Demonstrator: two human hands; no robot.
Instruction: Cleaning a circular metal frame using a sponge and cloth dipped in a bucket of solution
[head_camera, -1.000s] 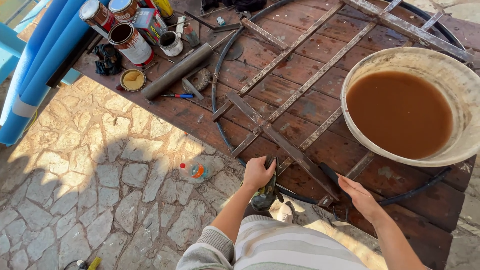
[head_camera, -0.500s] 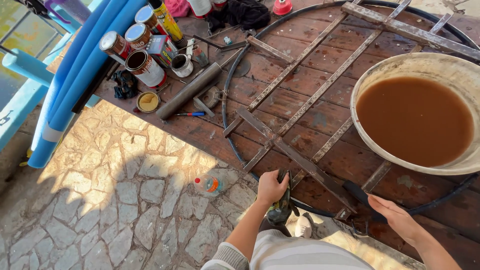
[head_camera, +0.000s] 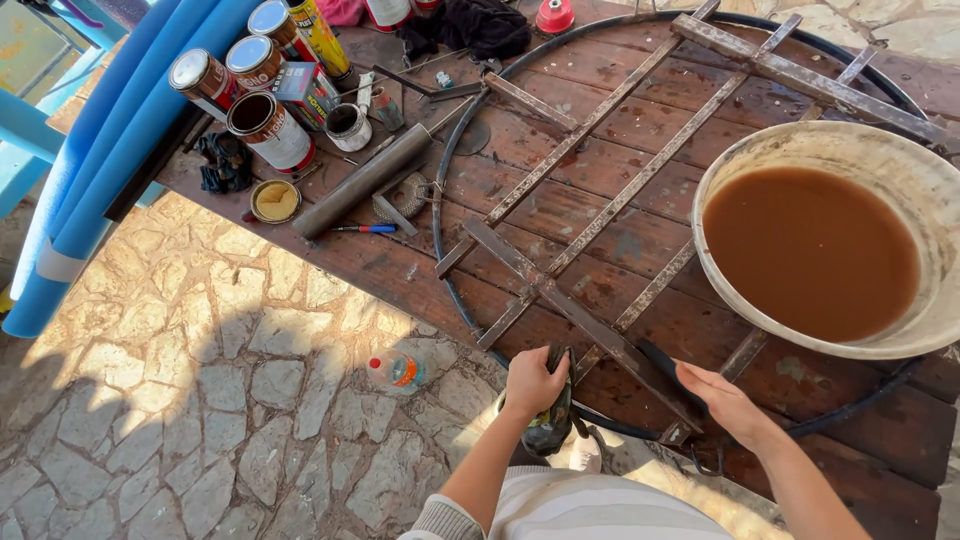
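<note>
A round black metal frame (head_camera: 440, 190) with rusty crossbars (head_camera: 600, 330) lies on a dark red wooden table (head_camera: 640, 230). My left hand (head_camera: 532, 380) is closed around a dark power tool (head_camera: 552, 420) at the table's near edge, below the frame's rim. My right hand (head_camera: 722, 400) rests palm down on the frame's near rim beside a rusty bar, fingers together. A wide white basin (head_camera: 905, 155) of brown liquid (head_camera: 810, 250) stands on the frame at the right.
Several paint cans (head_camera: 270, 130), a spray can (head_camera: 318, 38), a grey pipe (head_camera: 362, 180), a blue pen (head_camera: 365, 228) and a tin lid (head_camera: 275, 200) crowd the table's left end. Blue foam tubes (head_camera: 110, 150) lean at the left. A small plastic bottle (head_camera: 398, 370) lies on the stone paving.
The view has shifted, so the table and basin sit lower and nearer. My left hand stays on the tool; my right hand has moved slightly along the frame's rim.
</note>
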